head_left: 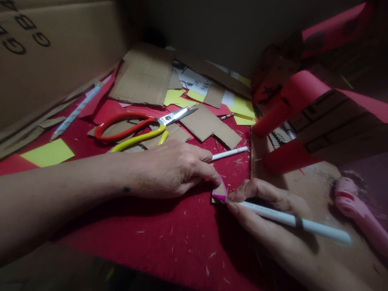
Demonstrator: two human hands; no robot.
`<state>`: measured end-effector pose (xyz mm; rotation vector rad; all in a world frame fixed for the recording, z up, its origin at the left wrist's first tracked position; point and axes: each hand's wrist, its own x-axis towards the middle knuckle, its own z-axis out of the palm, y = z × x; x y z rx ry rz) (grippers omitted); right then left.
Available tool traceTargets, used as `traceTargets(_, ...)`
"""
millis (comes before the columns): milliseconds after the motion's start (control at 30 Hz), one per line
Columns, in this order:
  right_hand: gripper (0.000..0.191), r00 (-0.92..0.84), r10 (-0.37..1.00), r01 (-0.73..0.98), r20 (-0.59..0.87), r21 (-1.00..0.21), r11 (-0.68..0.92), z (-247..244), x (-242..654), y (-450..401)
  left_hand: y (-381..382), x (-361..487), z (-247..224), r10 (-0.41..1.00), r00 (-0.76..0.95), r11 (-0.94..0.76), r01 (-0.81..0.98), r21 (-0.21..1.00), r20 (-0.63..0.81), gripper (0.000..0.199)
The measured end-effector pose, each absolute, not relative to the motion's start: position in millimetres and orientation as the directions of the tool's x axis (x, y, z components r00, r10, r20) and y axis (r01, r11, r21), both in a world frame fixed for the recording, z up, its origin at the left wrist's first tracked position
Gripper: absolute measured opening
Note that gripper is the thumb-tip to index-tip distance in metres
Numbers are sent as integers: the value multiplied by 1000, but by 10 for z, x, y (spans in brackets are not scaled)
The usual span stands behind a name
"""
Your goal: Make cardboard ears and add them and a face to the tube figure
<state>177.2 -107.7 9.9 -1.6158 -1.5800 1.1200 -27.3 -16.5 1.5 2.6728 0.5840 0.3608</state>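
In my right hand (273, 210) is a white felt-tip pen (291, 221) with a magenta tip and a dark band, pinched close to its tip. The pen tip touches a small piece of cardboard (220, 189) that has a purple-pink curved edge. My left hand (188, 167) lies over the red surface, its bent fingers holding that piece down; part of the cardboard is hidden under them. A thin white stick (232, 153) shows just beyond the left fingers. Behind the left wrist lie scissors (165, 121) with one red and one yellow handle, blades apart.
Cardboard scraps (209, 123), a larger cardboard sheet (145, 74) and yellow paper (241, 109) lie at the back. A cardboard box (60, 44) stands left, near a blue-and-white pencil (75, 111). Red paper tubes (285, 155) and a pink tool (357, 210) are at right.
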Motion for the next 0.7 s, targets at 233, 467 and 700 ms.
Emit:
traceTargets(233,17,-23,992,471,-122,-877,-97,67,1770,-1074,-152,-286,-27,417,883,-865,313,391,215,29)
traceTargets(467,19,-67,979,487,-192,-863,-136,80,1802,-1074,-175,-278,19,446,880,-844,353,404,163,30)
traceTargets(700,17,-17,994,476,-111,-875,-90,56,1776,-1085,-171,-276,27,440,883,-843,344,413,161,30)
